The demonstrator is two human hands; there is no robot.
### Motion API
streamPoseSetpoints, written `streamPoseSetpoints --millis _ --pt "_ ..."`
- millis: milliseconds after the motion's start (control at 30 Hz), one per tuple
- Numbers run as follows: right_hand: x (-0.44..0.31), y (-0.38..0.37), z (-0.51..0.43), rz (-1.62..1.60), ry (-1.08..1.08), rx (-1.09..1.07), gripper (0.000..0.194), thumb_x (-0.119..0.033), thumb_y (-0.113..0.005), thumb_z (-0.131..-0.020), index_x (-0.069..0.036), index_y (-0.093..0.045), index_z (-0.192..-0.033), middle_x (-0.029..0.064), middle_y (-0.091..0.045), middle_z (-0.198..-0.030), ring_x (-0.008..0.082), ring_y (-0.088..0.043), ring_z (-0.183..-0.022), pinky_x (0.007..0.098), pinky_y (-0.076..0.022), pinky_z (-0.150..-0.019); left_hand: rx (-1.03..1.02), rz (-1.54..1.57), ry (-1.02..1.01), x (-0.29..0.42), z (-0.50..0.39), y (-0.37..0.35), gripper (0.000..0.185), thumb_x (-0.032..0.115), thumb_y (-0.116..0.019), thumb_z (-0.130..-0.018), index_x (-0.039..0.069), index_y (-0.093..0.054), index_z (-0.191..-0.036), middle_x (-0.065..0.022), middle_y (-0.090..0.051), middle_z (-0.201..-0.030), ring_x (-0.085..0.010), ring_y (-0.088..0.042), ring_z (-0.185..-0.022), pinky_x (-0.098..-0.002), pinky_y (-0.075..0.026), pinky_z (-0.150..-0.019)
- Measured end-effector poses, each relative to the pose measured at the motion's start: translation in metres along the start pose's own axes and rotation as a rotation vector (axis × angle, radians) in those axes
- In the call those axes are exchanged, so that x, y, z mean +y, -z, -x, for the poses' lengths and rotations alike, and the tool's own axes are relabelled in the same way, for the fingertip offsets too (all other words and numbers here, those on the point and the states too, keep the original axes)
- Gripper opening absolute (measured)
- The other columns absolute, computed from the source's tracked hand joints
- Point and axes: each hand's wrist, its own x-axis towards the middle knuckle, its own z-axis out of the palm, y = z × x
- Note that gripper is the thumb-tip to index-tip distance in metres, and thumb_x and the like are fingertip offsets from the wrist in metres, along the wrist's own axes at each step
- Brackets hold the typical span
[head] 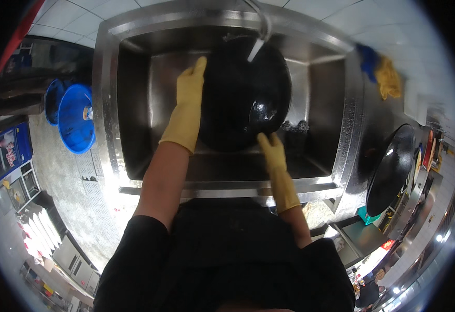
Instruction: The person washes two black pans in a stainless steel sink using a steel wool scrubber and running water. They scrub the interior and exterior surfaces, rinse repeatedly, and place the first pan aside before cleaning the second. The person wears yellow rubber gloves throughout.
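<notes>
A large black wok (235, 97) stands in the stainless steel sink (133, 105), below a faucet with a white spout end (255, 50). My left hand (192, 89), in a yellow rubber glove, grips the wok's left rim, with the thumb showing and the other fingers mostly hidden. At the wok's lower right rim is my right hand (273, 150), also gloved in yellow; its fingertips meet the edge, and part of its grip is hidden. Dark scouring pads (295, 126), apparently metal mesh, lie on the sink floor to the right of the wok.
Another black wok (392, 171) stands tilted to the right of the sink. Blue and yellow gloves or cloths (385, 76) lie at the back right. Blue tubs (75, 119) are on the floor at left. A person in dark clothes (368, 292) is far off at lower right.
</notes>
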Motion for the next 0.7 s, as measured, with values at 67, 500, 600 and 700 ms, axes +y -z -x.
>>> streamPoseSetpoints --millis 67,500,600,700 --pt "-0.017 -0.024 0.02 -0.157 -0.196 0.002 0.058 -0.031 -0.08 -0.105 0.002 -0.065 -0.151 0.006 -0.074 -0.12 0.0129 -0.062 -0.095 0.0279 -0.0505 -0.083 -0.155 -0.058 -0.088 0.037 -0.006 -0.005 0.068 0.069 -0.079 -0.096 0.001 -0.081 -0.102 -0.0022 -0.065 -0.085 -0.0172 -0.058 -0.081 -0.0361 -0.05 -0.081" --pt "-0.046 -0.052 0.012 -0.43 -0.113 0.026 0.062 -0.025 -0.071 -0.113 -0.001 -0.05 -0.166 0.0106 -0.067 -0.146 0.021 -0.073 -0.112 0.0353 -0.064 -0.091 -0.587 -0.208 -0.471 0.146 0.003 -0.025 0.051 0.06 -0.075 -0.105 0.01 -0.084 -0.101 0.0061 -0.059 -0.079 -0.0089 -0.047 -0.072 -0.0292 -0.041 -0.072" --pt "-0.038 -0.044 0.022 -0.424 -0.12 0.026 0.064 -0.025 -0.071 -0.113 -0.005 -0.049 -0.169 0.0089 -0.067 -0.146 0.0204 -0.073 -0.109 0.0352 -0.0642 -0.089 -0.69 -0.279 -0.455 0.145 0.016 -0.007 0.052 0.059 -0.074 -0.106 0.009 -0.086 -0.112 0.0043 -0.062 -0.084 -0.0088 -0.043 -0.07 -0.0285 -0.037 -0.067" --pt "-0.035 -0.038 0.028 -0.414 -0.132 0.05 0.064 -0.025 -0.071 -0.113 -0.007 -0.049 -0.17 0.0068 -0.069 -0.142 0.0183 -0.072 -0.107 0.0338 -0.0636 -0.086 -0.756 -0.307 -0.413 0.141 0.029 0.015 0.052 0.053 -0.077 -0.101 0.005 -0.083 -0.121 -0.0023 -0.069 -0.09 -0.0144 -0.058 -0.076 -0.033 -0.049 -0.074"
